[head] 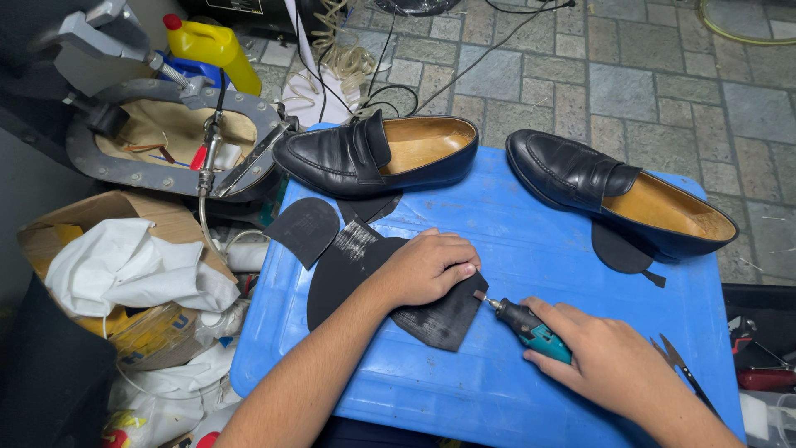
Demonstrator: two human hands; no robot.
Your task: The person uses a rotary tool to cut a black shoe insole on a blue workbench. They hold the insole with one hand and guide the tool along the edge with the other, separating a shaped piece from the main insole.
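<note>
Cardboard box (157, 217) stuffed with white wrapping sits far left, yellow jug (217, 46) with a red cap up behind it. Two black loafers (377, 153) on the blue plastic table (514, 249). Left hand (427, 267) lies flat, fingers spread, pinning one black rubber sole sheet (439, 319) mid-table. Right hand (613, 361) is wrapped tight round a teal rotary tool (531, 328), its tip touching the sheet's edge.

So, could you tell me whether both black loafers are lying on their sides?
No, both black loafers stand upright on the blue surface, tan insides facing up.
</note>
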